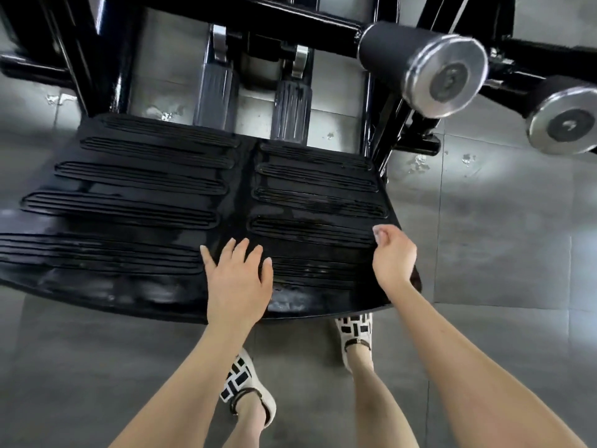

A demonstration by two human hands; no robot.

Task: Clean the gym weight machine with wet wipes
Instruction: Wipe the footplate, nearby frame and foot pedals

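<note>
The weight machine's black ribbed footplate (135,202) fills the middle of the view, glossy and streaked with wet patches. My left hand (237,279) lies flat on its near edge, fingers spread, holding nothing. My right hand (392,253) hovers over the plate's right edge with fingers curled in a loose fist; a small pale bit shows at the fingertips, too small to tell whether it is a wipe. No wet wipe is clearly visible.
Two black roller pads with chrome end caps (445,72) (565,124) jut out at upper right. Black frame bars (290,24) and two ribbed pedals (290,111) sit behind the plate. My patterned shoes (355,331) stand on grey tiled floor (500,237).
</note>
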